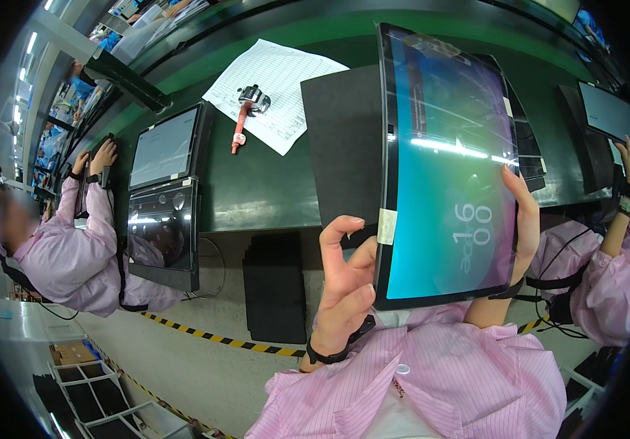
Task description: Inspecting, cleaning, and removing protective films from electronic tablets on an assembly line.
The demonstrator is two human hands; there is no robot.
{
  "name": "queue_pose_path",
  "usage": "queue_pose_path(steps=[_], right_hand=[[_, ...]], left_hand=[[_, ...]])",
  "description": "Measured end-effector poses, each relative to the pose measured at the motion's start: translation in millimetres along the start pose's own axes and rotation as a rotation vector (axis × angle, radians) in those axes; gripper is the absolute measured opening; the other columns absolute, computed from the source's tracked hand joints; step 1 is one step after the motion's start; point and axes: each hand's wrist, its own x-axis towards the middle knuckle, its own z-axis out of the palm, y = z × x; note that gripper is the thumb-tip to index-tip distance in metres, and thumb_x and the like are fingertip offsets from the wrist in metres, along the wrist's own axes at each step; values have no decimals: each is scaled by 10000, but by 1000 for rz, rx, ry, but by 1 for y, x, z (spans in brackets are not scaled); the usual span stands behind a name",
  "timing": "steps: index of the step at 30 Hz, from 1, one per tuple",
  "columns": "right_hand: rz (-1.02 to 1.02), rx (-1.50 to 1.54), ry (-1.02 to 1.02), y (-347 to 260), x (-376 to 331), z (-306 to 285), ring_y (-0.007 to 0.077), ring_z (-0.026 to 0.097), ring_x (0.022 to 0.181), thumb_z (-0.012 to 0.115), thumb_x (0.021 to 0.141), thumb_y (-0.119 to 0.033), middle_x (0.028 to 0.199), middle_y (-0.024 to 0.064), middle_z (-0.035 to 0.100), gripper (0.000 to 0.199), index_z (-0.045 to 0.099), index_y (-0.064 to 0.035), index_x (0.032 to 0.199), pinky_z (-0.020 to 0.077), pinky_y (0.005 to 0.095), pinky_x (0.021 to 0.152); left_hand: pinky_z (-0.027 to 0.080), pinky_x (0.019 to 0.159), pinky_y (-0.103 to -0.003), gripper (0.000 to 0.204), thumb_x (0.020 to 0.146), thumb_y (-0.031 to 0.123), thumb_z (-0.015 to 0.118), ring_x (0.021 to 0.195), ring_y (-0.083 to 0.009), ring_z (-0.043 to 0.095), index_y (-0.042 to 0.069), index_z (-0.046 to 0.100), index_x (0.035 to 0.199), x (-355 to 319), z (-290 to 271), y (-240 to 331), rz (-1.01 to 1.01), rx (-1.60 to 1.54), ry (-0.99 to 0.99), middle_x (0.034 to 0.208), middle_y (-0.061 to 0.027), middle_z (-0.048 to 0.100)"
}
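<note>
A large tablet [450,183] is held up in front of me, tilted, its lit screen showing a blue, green and purple lock screen. My right hand [523,227] grips its right edge, with a finger lying along the front of the glass. At the lower left edge, my left hand [348,282] has curled fingers against the tablet's side, partly hidden behind it. Dark bands circle both wrists. Beneath the tablet, a black flat pad [340,139] lies on the green bench [256,197].
Left of the pad lie a printed sheet [278,73], a roll of tape [254,100] and a red strip-like tool [239,132]. Two tablets [165,154] sit farther left. Co-workers in pink [73,249] sit on both sides. A dark stack [274,289] stands on the floor below the bench.
</note>
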Motion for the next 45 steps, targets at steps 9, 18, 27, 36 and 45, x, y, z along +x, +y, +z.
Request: queue_pose_path(steps=[9,18,27,36,45], right_hand=[[-86,-3,-10,6,-3,-1,151,598,846,547,875,-130,980,70,619,278,553,-19,1130,468,265,733],[-50,-154,-146,-5,-4,-12,147,571,972,542,866,-103,1066,74,593,349,510,8,1196,431,253,849],[-72,-498,-287,2,-30,-35,189,541,1035,668,696,-140,1150,134,569,629,449,86,1241,365,273,936],[-95,-358,-326,9,-45,-33,178,570,957,674,674,-93,1075,122,606,574,496,76,1192,403,267,891],[-246,-563,-506,20,-47,-28,135,549,963,649,830,-116,1082,98,602,361,518,41,1127,407,251,869]], left_hand=[[321,990,-359,809,761,87,566,1187,-235,431,145,57,1388,-7,-4,-6,-122,-180,-32,1333,-187,404],[324,982,-339,867,821,460,597,1094,-212,529,31,122,1406,-6,-15,3,-151,66,-48,1179,-144,566],[354,643,-209,372,1001,295,373,695,-54,477,12,586,886,50,-14,59,227,741,182,777,11,555],[337,485,-198,303,981,177,454,523,-39,425,15,528,735,45,-9,72,293,777,192,596,18,474],[339,606,-194,181,952,141,477,670,-67,413,1,466,837,18,32,75,615,549,62,780,-30,450]])
